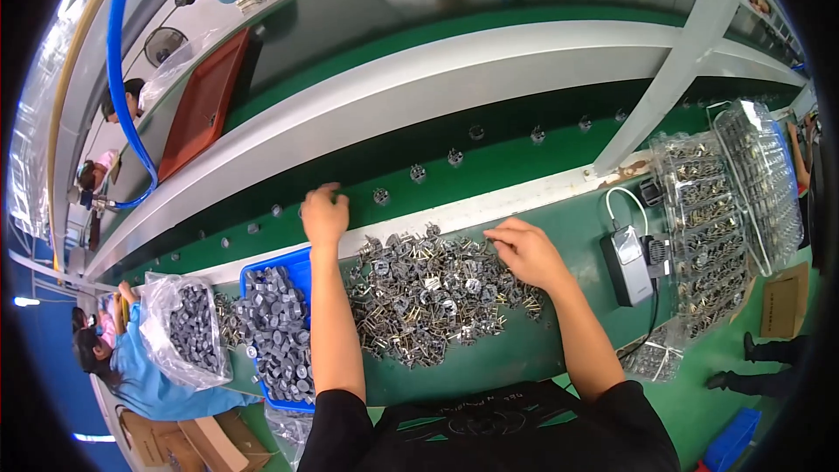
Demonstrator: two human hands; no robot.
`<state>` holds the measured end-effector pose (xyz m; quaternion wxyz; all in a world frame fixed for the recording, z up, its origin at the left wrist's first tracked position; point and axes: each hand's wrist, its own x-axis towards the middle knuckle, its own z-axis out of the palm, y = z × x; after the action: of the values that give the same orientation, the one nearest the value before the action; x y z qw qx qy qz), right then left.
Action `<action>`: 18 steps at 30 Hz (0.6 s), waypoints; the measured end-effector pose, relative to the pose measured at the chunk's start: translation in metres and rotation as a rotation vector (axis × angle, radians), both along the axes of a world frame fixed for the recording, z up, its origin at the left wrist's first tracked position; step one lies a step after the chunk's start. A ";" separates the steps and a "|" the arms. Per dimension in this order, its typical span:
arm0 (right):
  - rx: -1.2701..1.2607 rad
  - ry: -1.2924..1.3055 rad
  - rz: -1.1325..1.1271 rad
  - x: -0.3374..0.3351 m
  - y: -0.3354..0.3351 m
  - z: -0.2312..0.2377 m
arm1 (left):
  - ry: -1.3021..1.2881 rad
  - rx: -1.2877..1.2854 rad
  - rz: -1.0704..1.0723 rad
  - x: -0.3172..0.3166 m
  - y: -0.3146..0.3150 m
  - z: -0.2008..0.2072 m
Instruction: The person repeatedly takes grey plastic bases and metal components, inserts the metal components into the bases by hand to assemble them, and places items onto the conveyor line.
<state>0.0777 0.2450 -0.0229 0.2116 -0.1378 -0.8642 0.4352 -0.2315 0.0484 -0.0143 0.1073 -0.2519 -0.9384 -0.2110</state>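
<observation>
My left hand (325, 214) reaches over the green conveyor belt (489, 177), its fingers bent together and pointing down. Whatever those fingers hold, if anything, is hidden. Beside them on the belt lies a small metal-and-plastic part (381, 197). At the right edge of a big heap of plug parts with brass pins (428, 297), my right hand (529, 253) has thumb and fingers pressed together in a pinch. I cannot make out what is between them. Left of my left forearm stands a blue tray (301, 267) filled with grey round plastic pieces (275, 323).
More parts (454, 157) sit spaced along the belt. A clear bag (197, 332) of grey pieces lies left of the tray. On the right are a white-and-black device (626, 264) with cables and clear trays of parts (699, 227). A slanted metal post (673, 70) rises beyond the belt.
</observation>
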 end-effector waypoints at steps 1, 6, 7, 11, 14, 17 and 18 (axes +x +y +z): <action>-0.016 0.006 0.010 0.000 0.001 0.000 | 0.308 -0.092 0.033 -0.012 -0.014 -0.012; -0.206 0.033 -0.117 0.005 0.004 0.013 | 0.174 -0.232 0.080 -0.047 -0.059 -0.028; -0.195 0.041 -0.132 0.007 0.005 0.013 | 0.067 -0.214 0.038 -0.044 -0.059 -0.025; -0.212 0.144 -0.178 0.010 0.002 0.014 | -0.024 -0.089 0.038 -0.017 -0.043 -0.002; -0.139 0.190 -0.203 0.010 0.004 0.010 | -0.133 0.234 -0.054 0.043 -0.016 0.037; -0.153 0.139 -0.192 0.013 -0.001 0.017 | -0.566 0.566 -0.237 0.105 -0.013 0.057; -0.184 0.193 -0.165 0.013 -0.003 0.020 | -0.568 0.583 -0.301 0.122 -0.015 0.057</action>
<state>0.0903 0.2421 -0.0025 0.3153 -0.1846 -0.7820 0.5050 -0.1095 0.0337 0.0426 -0.1203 -0.2771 -0.7847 -0.5413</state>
